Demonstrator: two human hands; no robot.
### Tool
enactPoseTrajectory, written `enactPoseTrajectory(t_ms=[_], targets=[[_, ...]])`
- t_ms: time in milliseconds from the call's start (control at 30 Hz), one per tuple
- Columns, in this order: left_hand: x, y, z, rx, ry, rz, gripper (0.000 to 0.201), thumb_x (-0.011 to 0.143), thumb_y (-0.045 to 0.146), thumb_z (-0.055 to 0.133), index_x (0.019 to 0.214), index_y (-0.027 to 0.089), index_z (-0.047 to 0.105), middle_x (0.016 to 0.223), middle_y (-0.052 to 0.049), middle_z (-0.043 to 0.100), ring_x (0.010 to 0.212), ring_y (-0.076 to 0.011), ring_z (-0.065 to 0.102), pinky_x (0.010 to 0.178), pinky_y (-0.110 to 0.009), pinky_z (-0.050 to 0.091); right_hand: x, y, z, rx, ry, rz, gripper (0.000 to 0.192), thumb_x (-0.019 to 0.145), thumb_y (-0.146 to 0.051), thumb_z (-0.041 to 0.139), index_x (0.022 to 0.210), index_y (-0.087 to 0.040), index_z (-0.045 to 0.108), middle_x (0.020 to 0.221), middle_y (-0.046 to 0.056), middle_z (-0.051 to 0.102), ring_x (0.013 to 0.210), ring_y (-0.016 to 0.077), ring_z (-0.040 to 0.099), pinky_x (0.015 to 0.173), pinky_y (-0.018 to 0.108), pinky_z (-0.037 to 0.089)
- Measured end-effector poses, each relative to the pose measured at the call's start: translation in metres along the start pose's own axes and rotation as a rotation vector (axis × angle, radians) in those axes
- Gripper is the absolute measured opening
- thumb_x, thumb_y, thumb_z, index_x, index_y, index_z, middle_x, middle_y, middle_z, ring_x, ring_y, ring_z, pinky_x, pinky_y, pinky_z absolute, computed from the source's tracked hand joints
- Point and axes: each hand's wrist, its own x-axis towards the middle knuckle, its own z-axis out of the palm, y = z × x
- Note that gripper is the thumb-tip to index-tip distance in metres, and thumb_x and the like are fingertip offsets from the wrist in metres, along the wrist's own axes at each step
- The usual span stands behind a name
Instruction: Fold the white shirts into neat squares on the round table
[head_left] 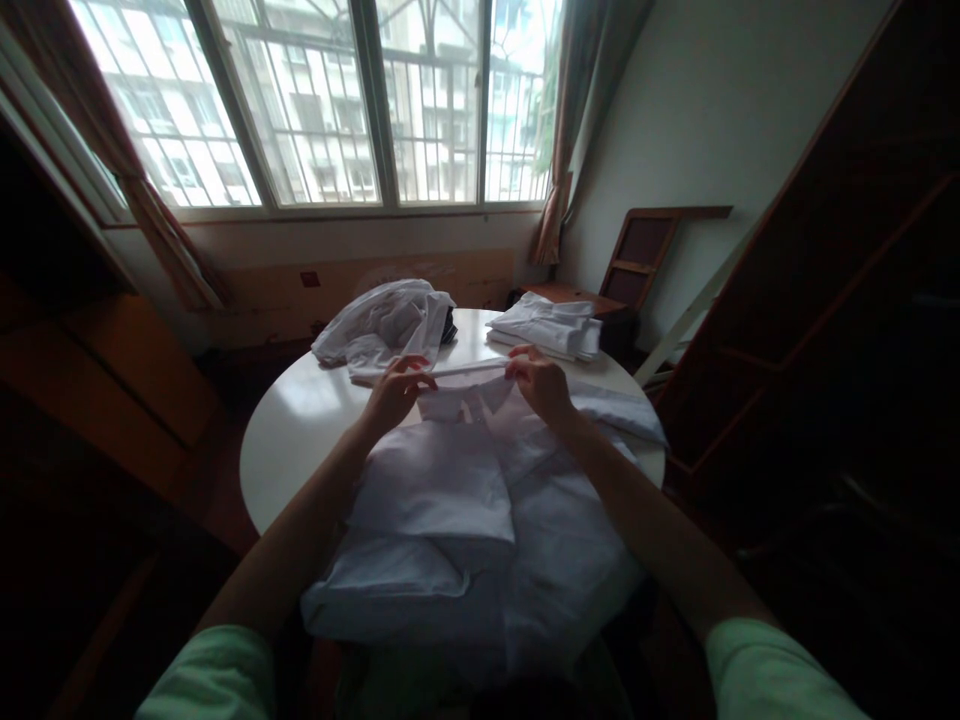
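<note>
On the near half of the round white table (300, 420), a white cotton shirt (465, 520) lies spread flat, its lower part hanging over the table edge closest to the person. Two pale green sleeves sit at the bottom of the view, and both bare forearms extend from them across the shirt toward its collar end.

At the far end of the shirt, the left hand (396, 390) pinches the left end of the stiff white collar band (469, 369), thumb and fingertips closed on the fabric. The right hand (538, 384) pinches the right end of the same band in the same manner. The band runs taut and nearly level between the two hands, raised slightly above the shirt body.

Beyond the left hand, a crumpled heap of white garments (386, 322) rests on the table, with a small dark item at its right side. Beyond the right hand, a neat stack of folded white shirts (547, 328) sits near the far table edge.

Behind the table, a large barred window (337, 100) fills the wall, and a brown wooden frame (637, 255) leans in the corner.
</note>
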Motion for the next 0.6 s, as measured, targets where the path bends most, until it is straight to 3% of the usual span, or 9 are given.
enactPoseTrajectory(t_ms=[200, 367, 600], targets=[[-0.004, 0.000, -0.012, 0.285, -0.170, -0.024, 0.017, 0.083, 0.028, 0.050, 0.086, 0.020, 0.065, 0.092, -0.006, 0.063, 0.082, -0.0186, 0.058, 0.067, -0.027, 0.043, 0.002, 0.005, -0.003, -0.018, -0.046, 0.063, 0.024, 0.078, -0.010, 0.048, 0.079, -0.020, 0.069, 0.090, 0.002, 0.068, 0.079, 0.0173, 0.060, 0.067, 0.025, 0.040], [-0.003, -0.012, -0.012, 0.182, -0.122, -0.163, 0.029, 0.083, 0.045, 0.049, 0.075, 0.019, 0.059, 0.075, -0.003, 0.062, 0.067, -0.0162, 0.056, 0.058, -0.024, 0.037, 0.003, 0.007, -0.010, -0.047, -0.108, 0.028, 0.021, 0.077, -0.016, 0.051, 0.085, -0.021, 0.070, 0.094, 0.001, 0.068, 0.069, 0.0142, 0.059, 0.063, 0.025, 0.039], [0.000, -0.018, -0.011, 0.068, -0.068, -0.226, 0.024, 0.077, 0.040, 0.055, 0.065, 0.019, 0.054, 0.063, 0.001, 0.056, 0.059, -0.0142, 0.051, 0.055, -0.024, 0.034, 0.006, 0.014, -0.010, -0.051, -0.181, -0.012, 0.015, 0.080, -0.030, 0.059, 0.074, -0.019, 0.067, 0.078, 0.002, 0.064, 0.067, 0.0134, 0.057, 0.060, 0.024, 0.036]])
